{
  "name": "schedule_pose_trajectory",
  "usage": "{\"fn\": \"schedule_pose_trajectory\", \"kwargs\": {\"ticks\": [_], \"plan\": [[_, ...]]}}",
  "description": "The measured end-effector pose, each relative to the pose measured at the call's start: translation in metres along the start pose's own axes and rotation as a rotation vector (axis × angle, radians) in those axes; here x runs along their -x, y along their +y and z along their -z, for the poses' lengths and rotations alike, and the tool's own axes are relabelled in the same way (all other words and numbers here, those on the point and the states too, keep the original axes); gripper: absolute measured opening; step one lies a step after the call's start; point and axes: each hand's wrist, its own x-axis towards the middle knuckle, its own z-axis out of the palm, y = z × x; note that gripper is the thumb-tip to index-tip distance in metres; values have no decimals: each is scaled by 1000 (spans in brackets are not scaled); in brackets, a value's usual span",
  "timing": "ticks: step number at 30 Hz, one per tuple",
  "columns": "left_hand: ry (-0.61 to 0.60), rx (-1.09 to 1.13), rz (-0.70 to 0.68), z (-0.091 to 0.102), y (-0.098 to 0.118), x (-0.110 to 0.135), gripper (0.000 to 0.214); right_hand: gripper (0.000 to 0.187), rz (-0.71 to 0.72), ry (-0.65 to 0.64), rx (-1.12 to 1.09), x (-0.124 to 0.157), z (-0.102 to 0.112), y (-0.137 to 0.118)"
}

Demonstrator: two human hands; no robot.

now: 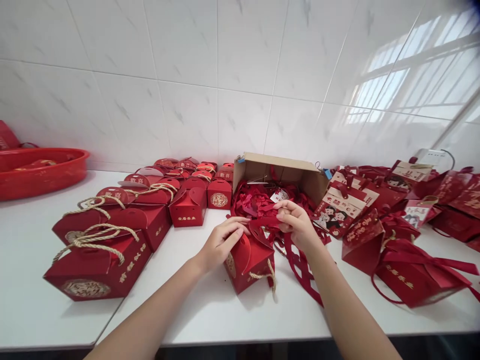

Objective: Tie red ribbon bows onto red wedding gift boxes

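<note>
A small red gift box [250, 263] with gold print and a rope handle stands on the white table [210, 310] in front of me. My left hand [222, 241] rests on its left side, fingers curled over the top flap. My right hand [296, 222] pinches the box's red top flap from the right, fingers closed. A red paper cut-out strip [300, 270] trails down under my right wrist.
Rows of finished red boxes with rope handles [112, 240] fill the left. An open cardboard carton [279, 172] of red ribbons lies behind. Red bags with ribbons [405, 270] crowd the right. A red plastic basin [37, 170] sits far left by the tiled wall.
</note>
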Motion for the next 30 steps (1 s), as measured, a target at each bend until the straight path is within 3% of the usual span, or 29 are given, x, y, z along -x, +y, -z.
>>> {"fn": "schedule_pose_trajectory", "kwargs": {"ticks": [9, 14, 19, 30], "plan": [[21, 15, 29, -8, -1, -1, 35, 14, -60, -20, -191, 7, 11, -5], [33, 45, 36, -8, -2, 0, 33, 16, -190, -40, -226, 7, 12, -4], [28, 64, 42, -9, -3, 0, 31, 16, -310, 26, -278, 6, 11, -3], [38, 80, 49, -9, -1, 1, 38, 19, -396, 114, -373, 4, 17, -5]]}}
